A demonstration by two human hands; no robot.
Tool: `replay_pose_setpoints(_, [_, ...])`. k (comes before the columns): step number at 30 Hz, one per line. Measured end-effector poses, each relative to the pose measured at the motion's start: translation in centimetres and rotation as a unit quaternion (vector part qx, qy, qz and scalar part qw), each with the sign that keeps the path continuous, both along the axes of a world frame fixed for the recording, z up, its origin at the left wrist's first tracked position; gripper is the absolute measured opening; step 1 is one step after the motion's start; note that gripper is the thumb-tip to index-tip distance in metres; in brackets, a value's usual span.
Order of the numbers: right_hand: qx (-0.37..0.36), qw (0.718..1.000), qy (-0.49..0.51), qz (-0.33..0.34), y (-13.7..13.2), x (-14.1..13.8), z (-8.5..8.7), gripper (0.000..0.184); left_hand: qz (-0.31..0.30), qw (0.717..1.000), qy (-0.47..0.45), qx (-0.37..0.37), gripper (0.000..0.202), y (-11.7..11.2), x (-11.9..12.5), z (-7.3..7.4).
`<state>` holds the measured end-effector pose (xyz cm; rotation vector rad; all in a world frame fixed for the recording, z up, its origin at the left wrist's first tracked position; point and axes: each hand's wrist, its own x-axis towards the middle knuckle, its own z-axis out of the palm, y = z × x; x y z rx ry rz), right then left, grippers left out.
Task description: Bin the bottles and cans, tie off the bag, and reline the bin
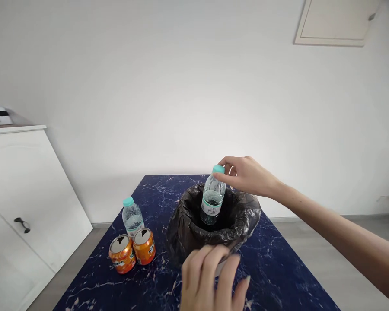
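Note:
My right hand (pixel 246 175) reaches in from the right and pinches a clear plastic water bottle (pixel 213 198) just below its turquoise cap. The bottle tilts slightly, partly filled, with its lower part inside the mouth of a bin lined with a black plastic bag (pixel 186 235). Whether its base touches anything inside is hidden. My left hand (pixel 210 278) is at the near side of the bin, fingers curved and apart, holding nothing; contact with the bag cannot be made out. Left of the bin stand a second water bottle (pixel 132 216) and two opened orange drink cans (pixel 122 255) (pixel 144 247).
Everything stands on a dark blue marble-patterned table (pixel 162 285), its far edge near a white wall (pixel 194 86). A white cabinet (pixel 26 181) with a dark handle is on the left. Grey floor (pixel 311 231) shows beyond the table's right edge.

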<state>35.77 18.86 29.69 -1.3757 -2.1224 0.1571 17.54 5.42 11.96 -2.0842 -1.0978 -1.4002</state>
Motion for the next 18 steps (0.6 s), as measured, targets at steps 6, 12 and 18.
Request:
replay_pose_setpoints(6, [-0.001, 1.000, -0.017, -0.010, 0.7, -0.5, 0.6, 0.039, 0.006, 0.992, 0.117, -0.039, 0.040, 5.9, 5.4, 3.7])
replay_pose_setpoints(12, [-0.040, 0.998, -0.043, 0.009, 1.3, -0.8, 0.6, 0.040, -0.043, 0.997, 0.060, 0.026, 0.012, 5.8, 4.5, 3.0])
replay_pose_setpoints(18, [-0.048, 0.995, -0.084, 0.015, 2.1, -0.7, -0.7, 0.040, -0.112, 0.990, 0.054, 0.070, 0.013, 4.4, 5.3, 1.9])
